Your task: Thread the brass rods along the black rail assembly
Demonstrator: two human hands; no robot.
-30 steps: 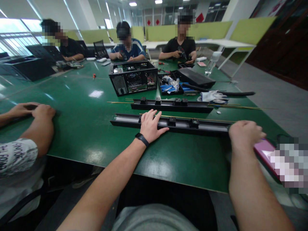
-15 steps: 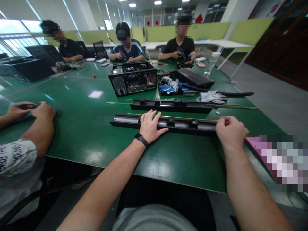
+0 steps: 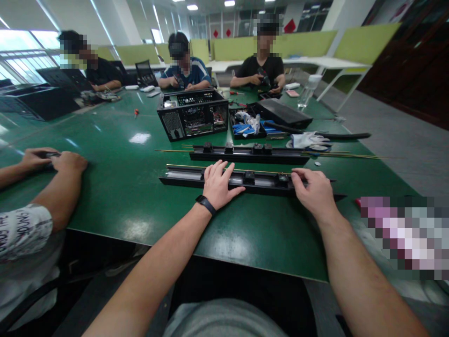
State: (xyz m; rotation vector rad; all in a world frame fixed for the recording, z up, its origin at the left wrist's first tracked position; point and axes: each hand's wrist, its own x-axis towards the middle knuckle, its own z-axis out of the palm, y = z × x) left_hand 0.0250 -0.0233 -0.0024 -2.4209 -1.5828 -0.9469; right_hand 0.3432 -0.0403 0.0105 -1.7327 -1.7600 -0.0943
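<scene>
A long black rail (image 3: 180, 177) with a pale strip inside and black blocks (image 3: 249, 177) along it lies before me. A thin brass-coloured rod (image 3: 257, 172) runs along its far edge. My left hand (image 3: 219, 186), wearing a black wristband, rests on the rail with fingers spread, hiding part of it and of the rod. Toward the rail's right end, my right hand (image 3: 314, 188) is closed, its thumb and fingertips pinched at the rod beside the rightmost block. Behind is a similar rail (image 3: 242, 153) with more blocks and thin rods (image 3: 351, 155) jutting from its right end.
An open computer case (image 3: 192, 117) stands farther back, beside a black tray of gloves (image 3: 247, 124). Another glove (image 3: 308, 141) and a black tube (image 3: 351, 137) lie right of it. A co-worker's hands (image 3: 56, 160) are at left; several people sit across the green table (image 3: 115, 187).
My right hand has shifted left along the rail, uncovering its right end. The rod has slid left, its left end now near the rail's left end. My left hand has stayed put.
</scene>
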